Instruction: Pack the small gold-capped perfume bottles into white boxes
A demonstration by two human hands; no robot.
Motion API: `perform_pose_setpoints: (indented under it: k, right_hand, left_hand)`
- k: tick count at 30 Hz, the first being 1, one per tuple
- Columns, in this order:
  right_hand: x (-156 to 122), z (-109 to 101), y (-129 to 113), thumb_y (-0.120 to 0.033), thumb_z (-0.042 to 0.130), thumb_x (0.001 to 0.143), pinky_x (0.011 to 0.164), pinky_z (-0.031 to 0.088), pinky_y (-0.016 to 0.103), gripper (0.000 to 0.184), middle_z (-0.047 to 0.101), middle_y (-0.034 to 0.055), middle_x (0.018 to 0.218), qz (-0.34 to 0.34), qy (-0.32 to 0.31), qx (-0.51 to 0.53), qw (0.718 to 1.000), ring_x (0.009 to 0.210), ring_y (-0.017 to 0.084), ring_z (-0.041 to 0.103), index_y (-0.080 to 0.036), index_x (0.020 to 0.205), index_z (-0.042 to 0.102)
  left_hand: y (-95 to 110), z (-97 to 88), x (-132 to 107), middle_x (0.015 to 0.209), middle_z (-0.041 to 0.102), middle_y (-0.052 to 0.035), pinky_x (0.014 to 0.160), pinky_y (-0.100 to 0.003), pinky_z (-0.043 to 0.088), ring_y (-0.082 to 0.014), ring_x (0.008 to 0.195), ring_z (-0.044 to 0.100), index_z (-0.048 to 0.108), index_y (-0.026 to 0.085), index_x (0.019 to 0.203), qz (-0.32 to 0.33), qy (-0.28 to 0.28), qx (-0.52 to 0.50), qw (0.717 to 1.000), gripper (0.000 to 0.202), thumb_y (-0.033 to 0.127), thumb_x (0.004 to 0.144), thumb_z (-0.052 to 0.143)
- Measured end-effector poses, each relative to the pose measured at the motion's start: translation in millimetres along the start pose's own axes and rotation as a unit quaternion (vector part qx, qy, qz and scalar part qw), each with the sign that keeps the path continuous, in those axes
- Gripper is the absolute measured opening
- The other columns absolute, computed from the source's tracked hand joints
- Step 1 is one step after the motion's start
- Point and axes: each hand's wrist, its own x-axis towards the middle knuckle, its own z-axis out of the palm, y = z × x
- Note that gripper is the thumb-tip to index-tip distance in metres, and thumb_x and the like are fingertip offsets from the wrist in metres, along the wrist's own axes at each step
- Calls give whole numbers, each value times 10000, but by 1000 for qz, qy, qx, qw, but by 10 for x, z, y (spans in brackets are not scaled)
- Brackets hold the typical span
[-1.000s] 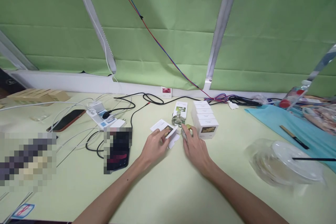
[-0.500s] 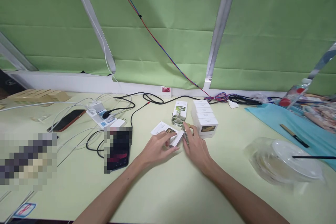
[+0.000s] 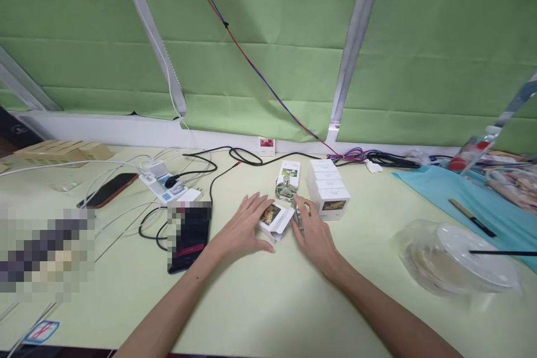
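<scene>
My left hand (image 3: 241, 228) lies at the left end of a small white box (image 3: 274, 217) with a flower picture on it. Its fingers stretch along the box's upper left side, and the thumb stands apart below. The box lies flat, with a flap open at its right end. My right hand (image 3: 314, 238) has its fingers around a small glass perfume bottle (image 3: 296, 216), partly hidden, just right of that flap. Behind them stands another glass perfume bottle (image 3: 286, 189), in front of a white box with a green picture (image 3: 289, 171).
A row of white boxes (image 3: 329, 187) stands right of my right hand. To the left are a phone (image 3: 191, 240), a power strip (image 3: 161, 185) and cables. A bagged container (image 3: 474, 257), a blue cloth (image 3: 440, 196) and a box cutter (image 3: 472, 217) lie to the right.
My left hand has drawn back leftward from the box's flap end and its fingers have straightened, uncovering the flower picture. The right hand stays at the bottle.
</scene>
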Motion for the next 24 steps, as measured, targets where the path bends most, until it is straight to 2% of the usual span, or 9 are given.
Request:
perform_pose_setpoints:
  k: [1,3,6,8,12,18,21,24]
  right_hand:
    - [0,-1,0,-267,459,1020,626,574,314,594,501,163,1380,1,0,1,1000,975,246,673,-263,1572,240]
    - [-1,-1,0,-266,460,1020,625,574,312,591,499,160,1382,0,1,4,1000,984,245,670,-261,1570,243]
    - [-3,-3,-3,-264,466,1018,616,569,308,595,496,161,1387,-3,5,10,1000,992,247,670,-262,1570,243]
    - [-4,-8,-8,-261,469,1015,614,568,312,591,501,162,1385,-1,5,12,1000,984,250,673,-261,1566,253]
    - [-4,-11,-6,-255,474,1010,620,570,321,588,505,161,1385,2,4,16,1000,959,248,678,-264,1559,265]
    - [-2,12,24,-279,455,1015,624,575,340,576,508,160,1384,-2,15,35,999,963,255,672,-261,1559,267]
    - [-1,11,27,-298,450,1017,638,584,352,557,515,157,1381,-2,17,51,999,976,259,670,-263,1550,293]
    - [3,9,30,-324,422,1031,665,591,356,523,516,156,1384,-5,23,67,997,1003,258,665,-262,1540,314]
  left_hand:
    - [-17,-7,0,1574,419,-121,1247,-635,149,-401,1527,238,349,305,1516,-19,-12,-3,1000,1124,489,569,926]
    - [-33,-39,3,1588,399,-124,1237,-596,222,-384,1530,245,299,315,1538,-63,-25,-20,997,1115,397,612,915]
    - [-42,-100,12,1587,392,-153,1176,-517,364,-358,1475,371,218,304,1569,-110,-18,-54,992,1099,315,683,869]
    - [-49,-130,18,1547,452,-147,1159,-503,384,-336,1432,436,199,309,1573,-118,-8,-69,991,1094,287,699,857]
    - [-72,-143,27,1466,556,-116,1137,-469,412,-303,1432,434,227,323,1564,-107,5,-79,991,1091,274,684,871]
    - [-72,-153,33,1384,619,-110,1110,-464,428,-310,1403,446,268,303,1552,-114,8,-60,992,1091,339,659,895]
    - [-62,-173,29,1354,607,-126,1085,-481,436,-342,1360,443,343,278,1521,-97,7,-28,995,1074,448,624,909]
    - [-70,-166,24,1298,592,-145,1060,-522,429,-374,1267,472,484,249,1432,-56,14,26,998,991,610,596,875]
